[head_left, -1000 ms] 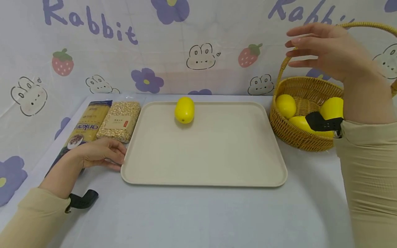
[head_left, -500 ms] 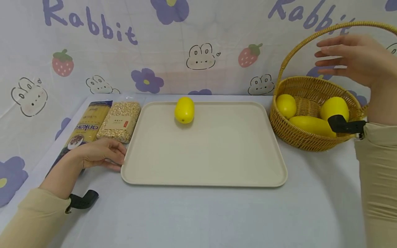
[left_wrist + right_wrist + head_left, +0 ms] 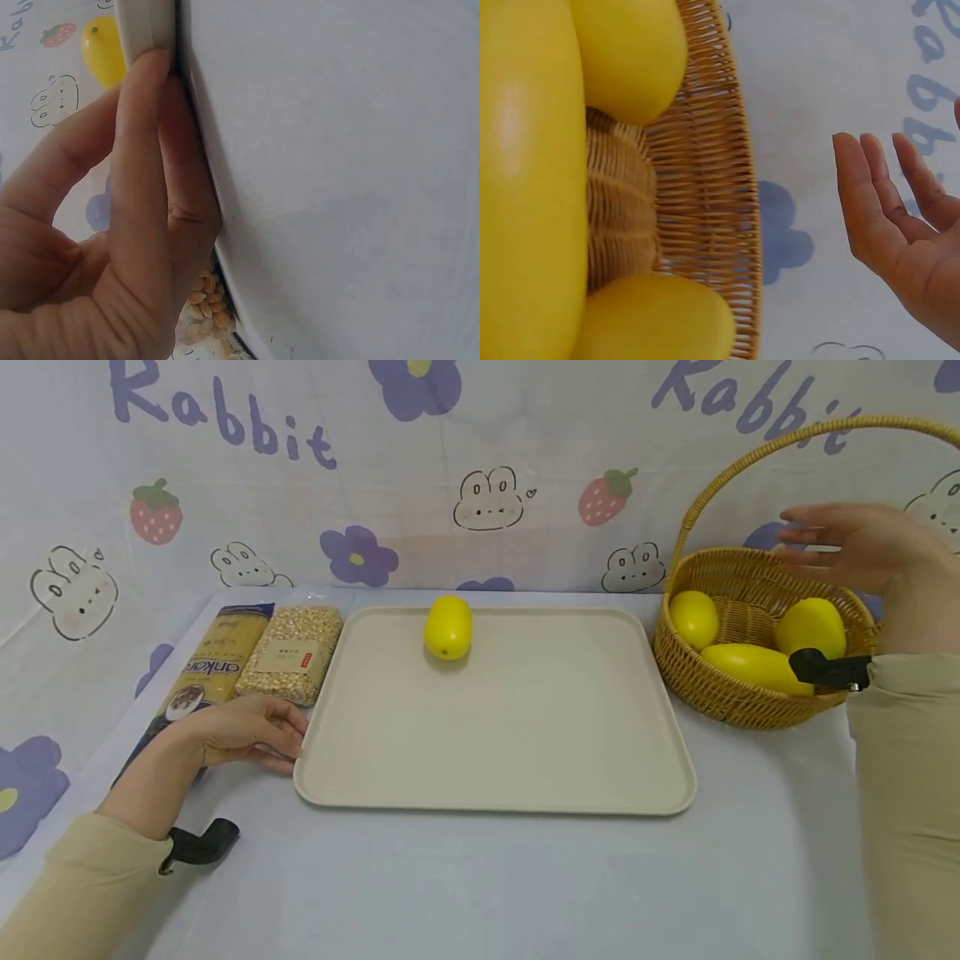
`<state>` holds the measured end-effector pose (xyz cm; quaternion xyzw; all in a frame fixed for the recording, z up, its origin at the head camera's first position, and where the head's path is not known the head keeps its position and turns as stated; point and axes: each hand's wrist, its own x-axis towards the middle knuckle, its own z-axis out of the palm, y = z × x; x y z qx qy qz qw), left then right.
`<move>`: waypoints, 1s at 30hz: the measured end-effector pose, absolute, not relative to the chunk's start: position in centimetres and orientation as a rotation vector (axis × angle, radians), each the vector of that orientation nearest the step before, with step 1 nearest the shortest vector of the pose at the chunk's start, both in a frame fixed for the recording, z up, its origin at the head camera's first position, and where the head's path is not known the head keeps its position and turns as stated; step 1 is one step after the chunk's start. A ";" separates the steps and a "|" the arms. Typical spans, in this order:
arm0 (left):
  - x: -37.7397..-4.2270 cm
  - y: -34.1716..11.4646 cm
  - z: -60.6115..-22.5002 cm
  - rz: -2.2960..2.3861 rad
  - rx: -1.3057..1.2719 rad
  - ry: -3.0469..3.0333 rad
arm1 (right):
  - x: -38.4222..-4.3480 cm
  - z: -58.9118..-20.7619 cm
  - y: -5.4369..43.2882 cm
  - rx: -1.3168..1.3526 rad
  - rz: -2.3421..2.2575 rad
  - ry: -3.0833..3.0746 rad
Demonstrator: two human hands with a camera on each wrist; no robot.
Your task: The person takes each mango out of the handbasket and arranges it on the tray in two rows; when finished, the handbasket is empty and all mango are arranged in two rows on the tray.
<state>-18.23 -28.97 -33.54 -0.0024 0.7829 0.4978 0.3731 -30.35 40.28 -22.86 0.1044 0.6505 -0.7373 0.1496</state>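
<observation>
In the head view, my left hand (image 3: 251, 731) is at the left rim of a beige tray (image 3: 510, 727). The left wrist view shows its fingertips meeting at the tray's edge, pinching it. One smooth yellow oval fruit (image 3: 447, 627) lies on the tray near the back. My right hand (image 3: 855, 547) hovers over the back right of a wicker basket (image 3: 738, 714), fingers extended and holding nothing. Inside the basket are a rounded yellow fruit (image 3: 693, 620), a long yellow one (image 3: 753, 667) and a thick yellow one (image 3: 810, 625). The right wrist view shows that hand (image 3: 907, 225) apart from them.
Left of the tray lie a bag of pale kernels (image 3: 288, 652) and a pack of spaghetti (image 3: 213, 664), partly behind my left forearm. The basket's tall handle (image 3: 750, 456) arches over it. A printed cloth (image 3: 480, 435) hangs behind the table.
My right hand first moved right, off the basket's handle area, then came down and slightly left towards the basket. The left hand, tray and fruit look unmoved.
</observation>
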 end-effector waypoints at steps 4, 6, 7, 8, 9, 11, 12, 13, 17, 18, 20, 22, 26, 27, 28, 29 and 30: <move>-18.2 -29.1 -33.5 1.276 -0.004 2.004 | -31.5 -23.5 39.6 0.350 -2.114 1.700; -18.2 -29.1 -33.5 1.276 -0.003 2.003 | -32.0 -23.8 39.1 0.373 -2.098 1.630; -18.2 -29.1 -33.5 1.276 -0.003 2.002 | -32.3 -23.9 38.8 0.384 -2.087 1.590; -18.2 -29.1 -33.5 1.275 -0.003 2.003 | -32.5 -24.0 38.5 0.401 -2.074 1.558; -18.2 -29.1 -33.5 1.274 -0.004 2.003 | -32.7 -24.1 38.2 0.412 -2.061 1.530; -18.2 -29.1 -33.6 1.273 -0.004 2.004 | -33.1 -24.3 37.7 0.417 -2.025 1.526; -18.2 -29.1 -33.6 1.272 -0.002 2.004 | -33.2 -24.4 37.5 0.427 -2.014 1.512; -18.2 -29.1 -33.6 1.271 -0.002 2.005 | -33.3 -24.5 37.3 0.427 -1.996 1.515; -18.3 -29.1 -33.6 1.270 0.002 2.006 | -33.6 -24.8 37.0 0.407 -1.881 1.636; -18.3 -29.1 -33.6 1.271 0.002 2.007 | -33.7 -24.9 36.9 0.390 -1.837 1.683; -18.3 -29.1 -33.6 1.273 -0.001 2.009 | -34.0 -25.3 36.9 0.369 -1.761 1.758; -18.3 -29.1 -33.6 1.273 -0.002 2.011 | -34.3 -25.6 36.9 0.343 -1.685 1.820; -18.3 -29.1 -33.5 1.269 0.001 2.011 | -34.9 -26.5 37.0 0.295 -1.582 1.872; -18.3 -29.1 -33.5 1.267 0.000 2.010 | -35.0 -26.7 37.1 0.268 -1.544 1.901; -18.2 -29.1 -33.5 1.267 -0.002 2.010 | -35.0 -26.9 37.1 0.256 -1.521 1.914; -18.2 -29.1 -33.5 1.267 -0.005 2.010 | -35.1 -27.1 37.1 0.232 -1.477 1.942; -18.2 -29.1 -33.4 1.265 -0.003 2.010 | -35.1 -27.3 37.1 0.209 -1.442 1.964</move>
